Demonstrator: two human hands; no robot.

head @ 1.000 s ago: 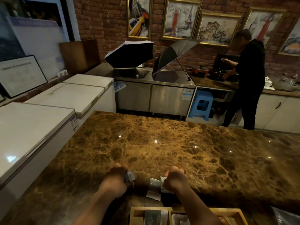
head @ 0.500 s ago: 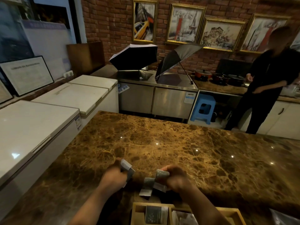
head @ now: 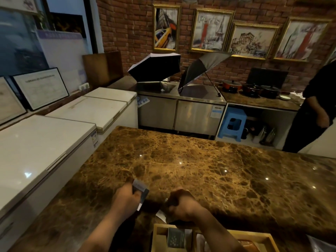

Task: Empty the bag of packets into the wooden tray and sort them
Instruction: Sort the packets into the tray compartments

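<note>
My left hand (head: 127, 199) grips a small stack of grey packets (head: 141, 189) above the marble counter. My right hand (head: 181, 206) is closed over more packets; a white corner (head: 161, 214) of one sticks out below it. Both hands hover just beyond the wooden tray (head: 156, 237) at the bottom edge. The tray is split into compartments. An upright dark grey packet (head: 175, 238) stands in the left one, and lighter packets lie beside it, partly hidden by my right forearm. A clear plastic bag (head: 321, 244) shows at the bottom right corner.
The brown marble counter (head: 200, 166) stretches ahead. White chest freezers (head: 45, 142) stand on the left. A person in dark clothes (head: 312, 113) stands at the far right by a counter with pots. Two open umbrellas (head: 156, 68) rest on the steel counter behind.
My hands have moved apart slightly. The left hand lifted its packets a little higher, and the right hand closed down over its packets near the tray. The person behind shifted to the right.
</note>
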